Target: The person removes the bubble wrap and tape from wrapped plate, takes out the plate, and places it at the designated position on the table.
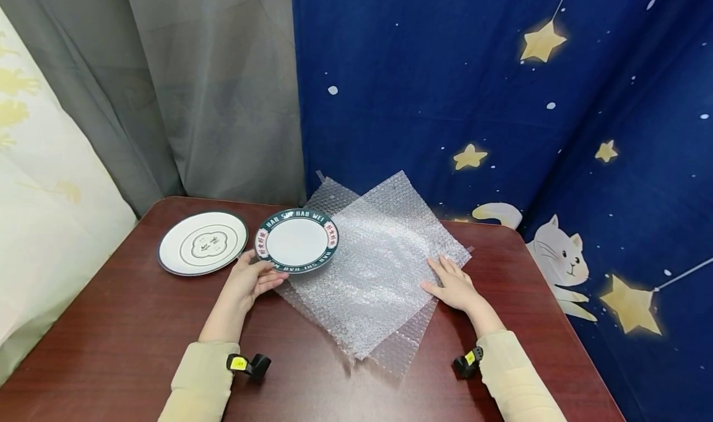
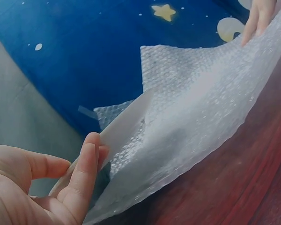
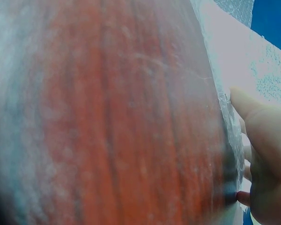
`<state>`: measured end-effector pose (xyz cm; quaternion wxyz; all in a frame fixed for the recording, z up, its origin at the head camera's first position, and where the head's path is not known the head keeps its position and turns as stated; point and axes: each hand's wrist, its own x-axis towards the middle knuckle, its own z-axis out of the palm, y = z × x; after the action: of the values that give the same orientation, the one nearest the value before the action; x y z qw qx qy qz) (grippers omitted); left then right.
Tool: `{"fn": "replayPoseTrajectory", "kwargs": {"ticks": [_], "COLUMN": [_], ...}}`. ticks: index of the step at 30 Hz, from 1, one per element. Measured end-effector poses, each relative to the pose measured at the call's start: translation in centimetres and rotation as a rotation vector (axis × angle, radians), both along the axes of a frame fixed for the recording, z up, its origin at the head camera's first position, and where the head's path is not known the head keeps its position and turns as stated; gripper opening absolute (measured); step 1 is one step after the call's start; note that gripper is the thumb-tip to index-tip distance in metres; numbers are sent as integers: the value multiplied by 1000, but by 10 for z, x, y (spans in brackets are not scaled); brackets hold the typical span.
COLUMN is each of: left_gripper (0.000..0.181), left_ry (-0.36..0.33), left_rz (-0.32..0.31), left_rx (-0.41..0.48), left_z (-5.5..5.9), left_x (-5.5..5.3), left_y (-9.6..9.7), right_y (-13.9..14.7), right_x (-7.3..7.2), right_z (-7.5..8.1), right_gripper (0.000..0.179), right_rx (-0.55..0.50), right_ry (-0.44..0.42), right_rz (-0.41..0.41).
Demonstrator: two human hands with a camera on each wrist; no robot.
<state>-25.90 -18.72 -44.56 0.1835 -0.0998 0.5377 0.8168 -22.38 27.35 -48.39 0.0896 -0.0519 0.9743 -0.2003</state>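
My left hand [image 1: 247,283] pinches the near-left rim of a white plate [image 1: 297,241] with a dark green lettered border. In the left wrist view the plate [image 2: 126,124] appears edge-on between thumb and fingers. It is held above the left part of a bubble wrap sheet [image 1: 373,286]. A second bubble wrap sheet [image 1: 398,351] lies partly beneath the first, turned at an angle. On the upper sheet's right side rests my right hand [image 1: 457,289], fingers spread. In the right wrist view this hand [image 3: 271,154] touches the wrap's edge; its fingertips are partly hidden.
Another white plate [image 1: 203,244] with a thin dark rim and a central motif lies on the left of the reddish-brown table [image 1: 301,378]. Behind the table hang a grey curtain [image 1: 223,100] and a blue star-patterned curtain [image 1: 401,100].
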Motion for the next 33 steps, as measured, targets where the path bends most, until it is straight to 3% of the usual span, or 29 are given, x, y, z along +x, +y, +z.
{"fn": "replayPoseTrajectory", "kwargs": {"ticks": [13,22,28,33], "left_gripper": [65,71,61,40], "left_ry": [17,7,20,40], "left_rz": [51,88,123,155], "left_rx": [46,59,85,99], "left_z": [14,22,21,20], "left_x": [3,5,5,6], "left_y": [-21,-37,-50,-61], "right_y": [1,1,1,2], "right_x": [-1,0,0,0], "right_z": [-1,-2,-2,-3], "right_gripper": [81,80,80,81], "right_rx": [0,2,0,-1], "right_ry": [-1,3,2,2], "right_rz": [0,0,0,4]}}
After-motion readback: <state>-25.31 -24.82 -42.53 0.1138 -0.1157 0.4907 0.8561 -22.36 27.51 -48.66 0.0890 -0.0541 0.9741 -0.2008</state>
